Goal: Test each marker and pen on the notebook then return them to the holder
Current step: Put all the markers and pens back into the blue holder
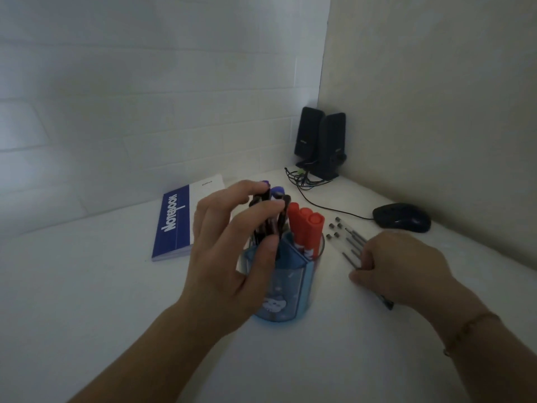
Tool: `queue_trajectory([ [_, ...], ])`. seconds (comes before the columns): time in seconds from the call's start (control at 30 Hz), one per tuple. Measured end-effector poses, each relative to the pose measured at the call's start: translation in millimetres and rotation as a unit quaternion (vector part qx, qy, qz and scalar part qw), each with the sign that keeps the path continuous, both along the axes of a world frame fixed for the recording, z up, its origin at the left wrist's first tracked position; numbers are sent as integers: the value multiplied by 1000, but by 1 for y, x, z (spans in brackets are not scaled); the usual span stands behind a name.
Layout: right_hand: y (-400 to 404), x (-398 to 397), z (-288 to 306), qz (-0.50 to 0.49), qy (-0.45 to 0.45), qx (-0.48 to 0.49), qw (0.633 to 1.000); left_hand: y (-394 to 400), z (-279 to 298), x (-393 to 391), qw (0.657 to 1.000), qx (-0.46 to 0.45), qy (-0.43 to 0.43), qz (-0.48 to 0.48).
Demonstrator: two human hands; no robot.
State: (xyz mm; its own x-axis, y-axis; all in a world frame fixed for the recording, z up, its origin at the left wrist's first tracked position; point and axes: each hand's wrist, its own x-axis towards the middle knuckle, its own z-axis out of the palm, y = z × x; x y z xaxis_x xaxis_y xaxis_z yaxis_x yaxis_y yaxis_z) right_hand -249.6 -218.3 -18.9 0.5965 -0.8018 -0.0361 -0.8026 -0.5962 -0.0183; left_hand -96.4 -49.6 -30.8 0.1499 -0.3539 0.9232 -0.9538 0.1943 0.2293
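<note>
A translucent blue pen holder stands on the white desk in front of me. Three red markers stand in its right compartment, and several dark pens with purple caps stand in its left one. My left hand reaches over the holder, its fingers and thumb curled round the dark pens' upper ends. My right hand rests on a row of thin clear pens lying on the desk to the right of the holder, its fingers curled over their near ends. A closed blue and white notebook lies behind the holder to the left.
Two black speakers stand in the far corner with tangled cables in front. A black mouse sits at the right near the wall. Walls close the desk at the back and right.
</note>
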Motion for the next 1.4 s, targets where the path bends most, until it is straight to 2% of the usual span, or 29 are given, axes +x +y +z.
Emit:
queue_trajectory([
  [0.1, 5, -1, -4, 24, -10, -17, 1000, 0, -2, 0, 999, 25, 12, -30],
  [0.17, 4, -2, -4, 35, -134, -34, 990, 0, -3, -1, 998, 40, 24, -37],
  [0.2, 3, -2, -3, 43, -234, -34, 971, -1, -4, -2, 998, 45, 37, -34],
  [0.23, 4, -1, 0, 57, -345, -13, 937, -1, -4, -3, 997, 49, 55, -27],
  [0.27, 7, 0, 4, 78, -454, 21, 888, -2, -4, -5, 995, 54, 77, -23],
  [0.33, 19, -1, 12, 135, -590, 79, 792, -3, -6, -7, 994, 59, 93, -21],
  [0.43, 35, -8, 23, 212, -689, 136, 680, -2, -8, -5, 997, 39, 66, -5],
  [0.5, 37, -13, 31, 221, -750, 223, 582, -2, -8, -3, 998, 28, 48, 1],
  [0.53, 36, -15, 34, 226, -768, 251, 544, -2, -9, -4, 999, 23, 36, 1],
  [0.6, 30, -18, 35, 245, -784, 270, 503, -3, -9, -5, 1000, 16, 15, -4],
  [0.67, 26, -18, 34, 254, -789, 260, 495, -4, -10, -5, 1000, 16, 7, -7],
  [0.83, 35, -12, 27, 292, -752, 98, 583, -5, -11, -4, 1000, 8, 6, -14],
  [1.0, 55, -3, 18, 314, -708, 22, 632, -5, -11, -4, 1000, 7, 4, -15],
  [1.03, 57, -3, 18, 311, -712, 15, 630, -4, -10, -5, 1000, 7, 2, -13],
  [1.13, 47, -7, 19, 244, -782, 68, 570, -4, -9, -6, 1000, 4, -2, -13],
  [1.17, 44, -9, 20, 220, -796, 69, 560, -4, -9, -6, 1000, 3, -3, -11],
  [1.27, 40, -11, 15, 219, -793, 33, 568, -4, -9, -7, 1000, -1, -4, -12],
  [1.33, 47, -6, 13, 258, -760, 14, 597, -4, -8, -8, 1000, -4, -2, -16],
  [1.4, 53, -1, 15, 314, -680, -6, 663, -3, -8, -10, 1000, -8, 4, -15],
])
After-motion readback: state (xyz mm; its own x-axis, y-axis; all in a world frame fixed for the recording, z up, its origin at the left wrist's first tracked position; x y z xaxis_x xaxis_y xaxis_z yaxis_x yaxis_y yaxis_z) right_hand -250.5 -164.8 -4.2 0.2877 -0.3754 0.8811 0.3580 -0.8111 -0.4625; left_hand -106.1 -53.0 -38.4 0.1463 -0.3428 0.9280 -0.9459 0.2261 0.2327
